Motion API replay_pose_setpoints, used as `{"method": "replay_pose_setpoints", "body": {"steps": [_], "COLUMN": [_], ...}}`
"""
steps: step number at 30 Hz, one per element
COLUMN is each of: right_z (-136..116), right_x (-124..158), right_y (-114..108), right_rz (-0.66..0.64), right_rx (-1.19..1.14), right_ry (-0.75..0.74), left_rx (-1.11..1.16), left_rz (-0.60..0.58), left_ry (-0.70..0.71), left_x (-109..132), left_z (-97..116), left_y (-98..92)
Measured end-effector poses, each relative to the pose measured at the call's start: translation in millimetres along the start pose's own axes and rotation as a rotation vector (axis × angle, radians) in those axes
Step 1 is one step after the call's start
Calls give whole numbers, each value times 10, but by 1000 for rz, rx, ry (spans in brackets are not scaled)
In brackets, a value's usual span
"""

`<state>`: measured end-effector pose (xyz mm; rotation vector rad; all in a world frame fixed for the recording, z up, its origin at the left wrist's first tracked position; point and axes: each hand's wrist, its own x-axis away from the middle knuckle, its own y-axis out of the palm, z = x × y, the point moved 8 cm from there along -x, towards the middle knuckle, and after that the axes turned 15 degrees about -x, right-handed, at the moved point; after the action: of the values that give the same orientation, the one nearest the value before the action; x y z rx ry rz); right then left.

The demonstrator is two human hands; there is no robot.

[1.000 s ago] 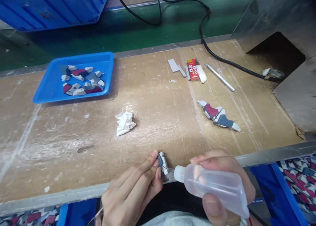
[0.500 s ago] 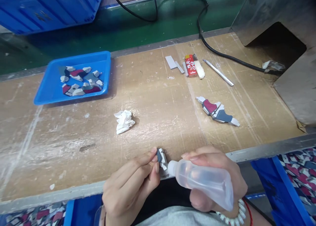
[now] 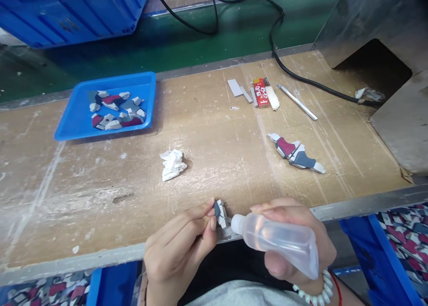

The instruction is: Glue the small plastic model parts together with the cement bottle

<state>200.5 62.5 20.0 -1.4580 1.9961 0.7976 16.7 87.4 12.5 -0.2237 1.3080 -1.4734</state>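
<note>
Between thumb and fingers, my left hand (image 3: 182, 241) pinches a small grey and white plastic part (image 3: 220, 213) just above the table's front edge. My right hand (image 3: 297, 234) is wrapped around a translucent squeeze bottle (image 3: 279, 239), tilted with its white nozzle pointing left at the part. The nozzle tip is very close to the part's white side; whether it touches I cannot tell. To the right, a joined piece in grey, white and dark red (image 3: 297, 153) lies on the table. A crumpled white tissue (image 3: 173, 165) sits left of my hands.
A blue tray (image 3: 63, 130) with several coloured parts stands at the left. Farther back lie a red lighter (image 3: 261, 93), small grey strips (image 3: 235, 88) and a silver pen-like tool (image 3: 297, 103). A black cable (image 3: 310, 78) runs to a metal housing (image 3: 397, 132). Bins of parts (image 3: 406, 241) sit below the edge.
The view has shifted slightly, so the table items appear a little farther right. Both hands keep their grip, with the bottle nozzle still beside the part.
</note>
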Motion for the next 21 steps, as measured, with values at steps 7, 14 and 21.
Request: {"method": "replay_pose_setpoints", "body": {"steps": [7,14,21], "right_z": [175,338,477], "right_x": [97,51,54], "right_y": [-242,-442,-480], "right_rz": [228,297,249], "right_rx": [-148,-209,141], "right_ry": [206,545,510], "left_rx": [9,-119,-98], "left_rz": [-23,-3,18], "left_ry": [-32,70,27], "left_x": [10,159,164], "left_z": [-45,88,79], "left_y": [28,60,20]}}
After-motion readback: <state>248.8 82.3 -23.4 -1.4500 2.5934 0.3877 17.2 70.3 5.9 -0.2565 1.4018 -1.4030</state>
